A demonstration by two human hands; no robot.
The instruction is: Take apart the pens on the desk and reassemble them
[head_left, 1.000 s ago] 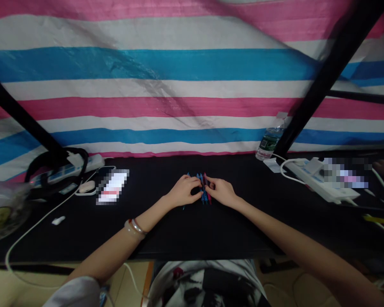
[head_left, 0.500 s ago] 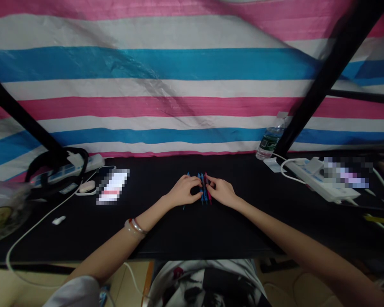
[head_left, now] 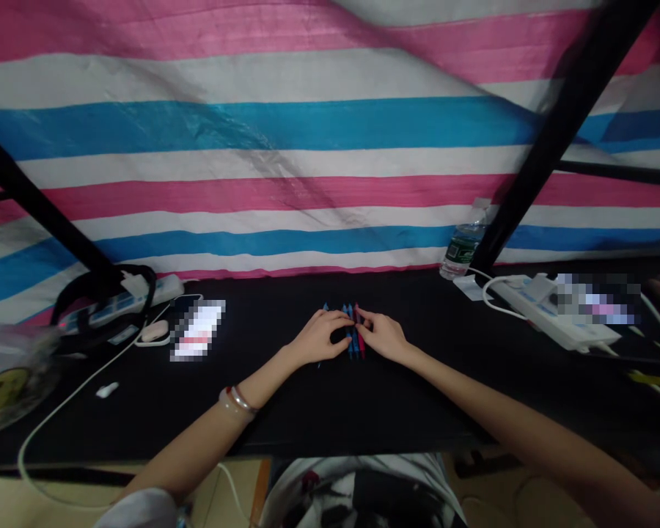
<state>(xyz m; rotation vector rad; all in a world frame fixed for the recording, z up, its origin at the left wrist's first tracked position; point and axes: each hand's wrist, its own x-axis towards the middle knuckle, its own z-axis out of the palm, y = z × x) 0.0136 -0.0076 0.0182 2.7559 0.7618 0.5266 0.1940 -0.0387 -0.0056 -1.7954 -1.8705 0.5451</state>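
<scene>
Blue & red sticks lie side by side, roughly parallel, mid-table on the black tabletop, btwn both hands; too small to tell if pens or crayons. L hand is curled over the left part of the group, its fingers lying across the blue ones. R hand comes in from the other side, its fingers at the red stick, just beside the L fingertips. Neither hand is spread, but can't tell if either one is pinching. Bangle on L wrist. Left of the hands: blurred phone, small white case, power strip w/ black cord. Right: water bottle, 2nd white power strip w/ cables. Behind: pink, white & blue striped tarp, black pole.
</scene>
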